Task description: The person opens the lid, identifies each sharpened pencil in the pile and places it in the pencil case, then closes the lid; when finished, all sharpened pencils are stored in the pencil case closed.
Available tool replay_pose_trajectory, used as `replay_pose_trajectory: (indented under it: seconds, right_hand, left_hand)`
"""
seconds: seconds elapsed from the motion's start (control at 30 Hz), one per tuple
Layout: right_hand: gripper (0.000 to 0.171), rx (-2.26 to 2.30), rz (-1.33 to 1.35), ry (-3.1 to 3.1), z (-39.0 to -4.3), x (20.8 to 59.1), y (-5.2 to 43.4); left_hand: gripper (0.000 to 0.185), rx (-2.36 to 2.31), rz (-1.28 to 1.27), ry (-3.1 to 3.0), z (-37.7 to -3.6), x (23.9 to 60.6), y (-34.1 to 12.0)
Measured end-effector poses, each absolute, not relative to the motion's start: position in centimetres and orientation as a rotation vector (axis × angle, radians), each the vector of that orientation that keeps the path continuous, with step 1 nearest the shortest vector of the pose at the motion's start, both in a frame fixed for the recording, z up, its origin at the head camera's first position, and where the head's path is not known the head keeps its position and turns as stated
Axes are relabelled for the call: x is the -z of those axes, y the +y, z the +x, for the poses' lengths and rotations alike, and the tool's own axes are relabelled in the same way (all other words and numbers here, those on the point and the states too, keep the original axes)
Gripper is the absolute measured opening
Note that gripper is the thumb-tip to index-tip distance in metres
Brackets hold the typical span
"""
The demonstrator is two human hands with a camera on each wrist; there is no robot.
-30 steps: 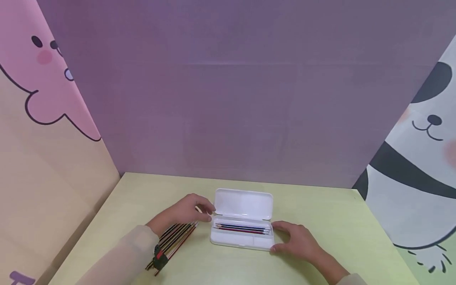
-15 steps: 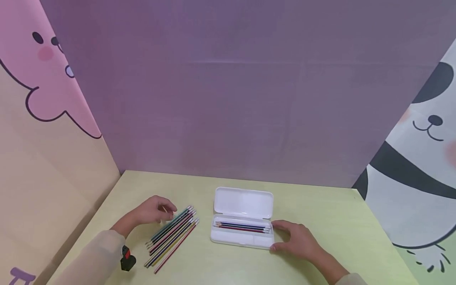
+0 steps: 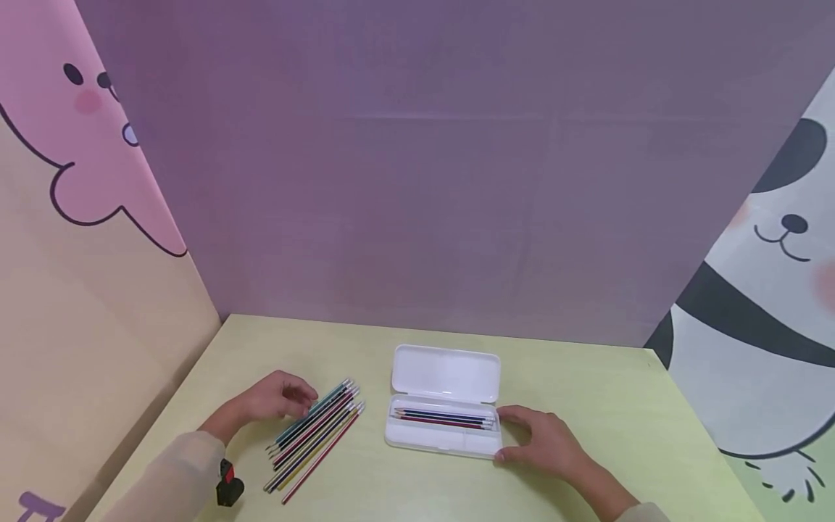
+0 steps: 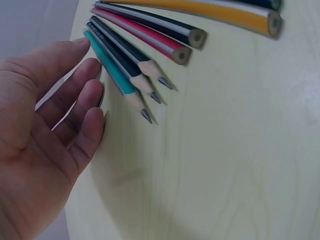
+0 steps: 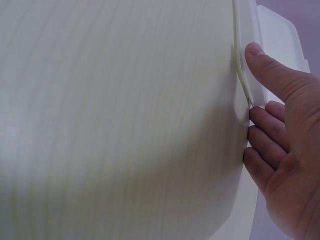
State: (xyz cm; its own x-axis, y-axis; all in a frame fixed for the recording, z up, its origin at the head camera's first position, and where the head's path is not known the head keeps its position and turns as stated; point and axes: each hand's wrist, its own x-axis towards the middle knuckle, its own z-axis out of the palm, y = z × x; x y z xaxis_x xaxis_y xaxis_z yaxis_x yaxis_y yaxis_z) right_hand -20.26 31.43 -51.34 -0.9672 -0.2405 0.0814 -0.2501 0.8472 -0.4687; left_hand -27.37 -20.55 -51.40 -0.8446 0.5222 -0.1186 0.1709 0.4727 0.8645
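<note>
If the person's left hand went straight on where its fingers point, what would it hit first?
Probably the teal pencil, the nearest of the row; the left hand may already touch it, depth being unclear.

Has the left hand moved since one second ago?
Yes. In the head view, the left hand has moved leftward, away from the open white case, and is now by the loose pencils.

Loose pencils (image 3: pixel 316 428) lie on the table (image 3: pixel 587 370) left of the case (image 3: pixel 424 438), which holds other pencils (image 3: pixel 443 418).
</note>
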Motion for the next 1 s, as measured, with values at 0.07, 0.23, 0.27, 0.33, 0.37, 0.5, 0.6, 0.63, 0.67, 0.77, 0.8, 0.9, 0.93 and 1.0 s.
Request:
replay_pose_trajectory:
  seconds: [0.07,0.23,0.27,0.33,0.37,0.5,0.6,0.63,0.67,0.77,0.8,0.9,0.93,1.0]
  right_hand:
    - [0.071,-0.764,0.4,-2.999,-20.2,51.4,31.5]
    - [0.072,-0.77,0.39,-3.005,-20.2,51.4,31.4]
    - [0.072,-0.771,0.389,-3.006,-20.1,51.4,31.4]
    - [0.073,-0.773,0.388,-3.008,-20.1,51.4,31.4]
    - [0.073,-0.771,0.39,-3.009,-20.2,51.4,31.4]
    - [0.073,-0.763,0.399,-3.007,-20.2,51.4,31.4]
    - [0.073,-0.758,0.402,-3.006,-20.3,51.4,31.4]
    - [0.074,-0.755,0.401,-3.007,-20.4,51.4,31.4]
    - [0.074,-0.758,0.397,-3.008,-20.4,51.4,31.4]
    - [0.074,-0.76,0.39,-3.011,-20.4,51.5,31.4]
    - [0.075,-0.755,0.386,-3.014,-20.4,51.5,31.4]
    - [0.074,-0.749,0.383,-3.018,-20.4,51.6,31.4]
    - [0.074,-0.748,0.383,-3.018,-20.3,51.6,31.5]
    - [0.073,-0.743,0.394,-3.015,-20.3,51.6,31.5]
  left_hand:
    - [0.029,-1.321,0.598,2.358,-27.4,51.5,-20.5]
    - [0.029,-1.323,0.647,2.341,-27.3,51.5,-20.3]
    - [0.029,-1.326,0.653,2.335,-27.3,51.5,-20.3]
    - [0.029,-1.33,0.658,2.325,-27.4,51.4,-20.3]
    - [0.028,-1.327,0.656,2.325,-27.4,51.4,-20.3]
    - [0.025,-1.262,0.649,2.379,-27.6,51.5,-20.3]
    - [0.023,-1.186,0.651,2.459,-27.8,51.5,-20.1]
    - [0.023,-1.164,0.651,2.486,-27.8,51.5,-20.0]
    - [0.022,-1.137,0.645,2.517,-27.9,51.5,-19.8]
    - [0.022,-1.07,0.613,2.596,-27.8,51.4,-19.2]
    - [0.022,-1.048,0.593,2.621,-27.7,51.4,-19.0]
    - [0.019,-0.998,0.508,2.668,-27.4,51.0,-18.4]
    - [0.019,-0.985,0.491,2.677,-27.3,51.0,-18.3]
    - [0.018,-0.972,0.493,2.687,-27.2,50.7,-18.2]
